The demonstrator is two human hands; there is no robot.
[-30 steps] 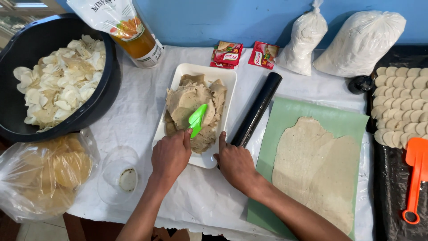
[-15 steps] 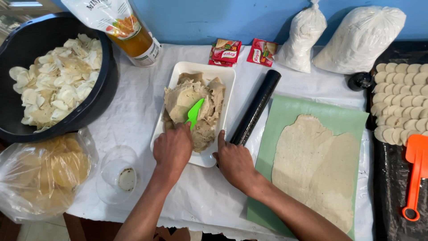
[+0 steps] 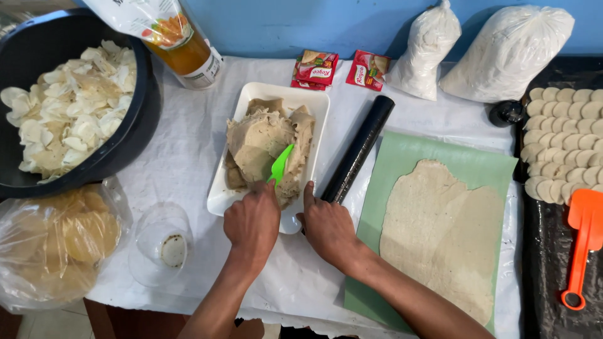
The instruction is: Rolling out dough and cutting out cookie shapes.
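Note:
A white rectangular tray (image 3: pixel 220 199) holds a pile of beige dough (image 3: pixel 264 141). My left hand (image 3: pixel 251 220) grips a green plastic scraper (image 3: pixel 280 164), whose blade is pressed into the dough near the tray's front edge. My right hand (image 3: pixel 326 227) rests flat on the tablecloth, fingers against the tray's front right corner and holding nothing. Just right of the tray lies a black rolling pin (image 3: pixel 359 147).
A green mat (image 3: pixel 483 164) carries rolled-out dough (image 3: pixel 440 232). At the right are a black tray of dough rounds (image 3: pixel 565 144) and an orange scoop (image 3: pixel 584 242). A black bowl of chips (image 3: pixel 69 119), bagged crackers (image 3: pixel 56 245), a glass (image 3: pixel 160 242), an oil pouch (image 3: pixel 182 44), sachets (image 3: pixel 342 68) and flour bags (image 3: pixel 502 53) surround them.
My left hand has shifted the green scraper slightly within the dough. My right hand stays at the tray's corner.

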